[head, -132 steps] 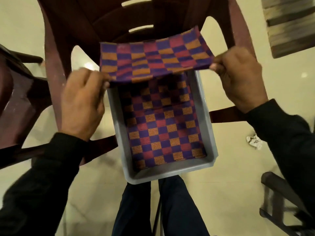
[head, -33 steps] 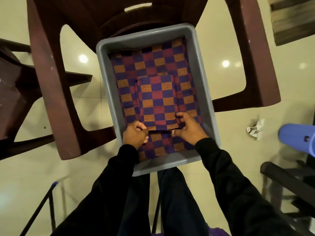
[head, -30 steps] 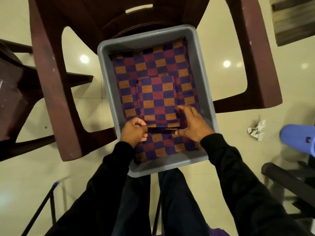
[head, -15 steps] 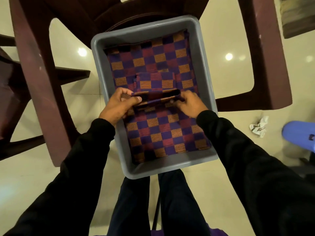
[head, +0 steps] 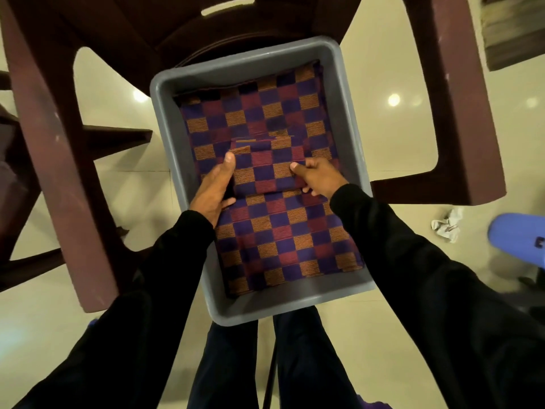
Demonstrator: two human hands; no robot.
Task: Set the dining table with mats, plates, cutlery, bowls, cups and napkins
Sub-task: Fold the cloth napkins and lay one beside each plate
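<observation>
A grey plastic tub sits on a maroon plastic chair, filled with purple, red and orange checkered cloth mats. On top lies a small folded checkered cloth. My left hand grips its left edge, thumb up along the side. My right hand pinches its right edge with fingers curled under. The folded piece is held between both hands just above the stack.
The maroon chair frames the tub, its arms at left and right. A crumpled white paper lies on the cream tiled floor at right, beside a blue object. My dark trouser legs stand below the tub.
Earlier I held one cloth stretched open above the tub. Since then it has been folded smaller inside the tub, and both hands now grip the sides of the folded piece.
</observation>
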